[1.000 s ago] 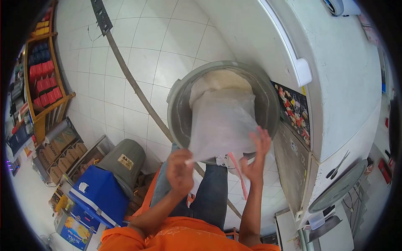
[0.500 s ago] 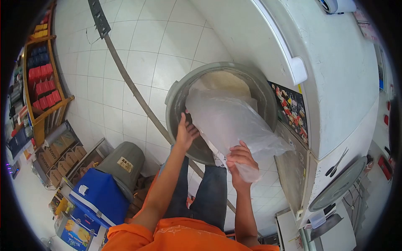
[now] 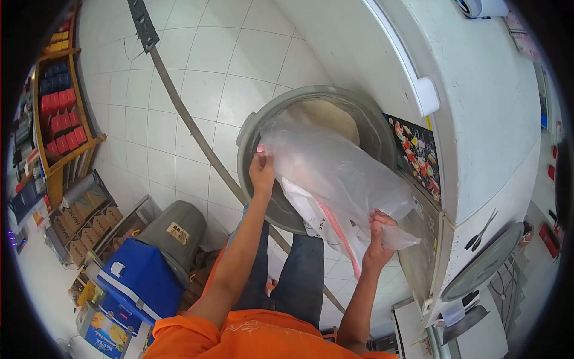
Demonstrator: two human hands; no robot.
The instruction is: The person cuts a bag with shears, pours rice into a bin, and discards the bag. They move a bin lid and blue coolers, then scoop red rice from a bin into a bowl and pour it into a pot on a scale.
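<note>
A large grey tub [image 3: 248,173] stands in front of me, with a pale grainy heap [image 3: 335,116] inside. Across its mouth lies a translucent plastic bag [image 3: 335,161]. A white sack with a pink stripe [image 3: 327,209] shows beneath the plastic and hangs over the near rim. At the tub's left side my left hand [image 3: 262,170] is closed, pinching the sack's pink-marked edge. My right hand [image 3: 379,236] is closed around the gathered lower right end of the plastic bag, to the right of the tub's near rim.
A white refrigerator [image 3: 478,119] stands close on the right. A long pole [image 3: 191,125] slants over the tiled floor left of the tub. A blue cooler [image 3: 140,281], a grey bin [image 3: 185,221] and stocked shelves [image 3: 89,143] line the left side.
My right hand has moved right, pulling the plastic bag's end with it. My left hand has risen and closed on the sack's edge. More of the pink-striped sack and the grainy heap shows.
</note>
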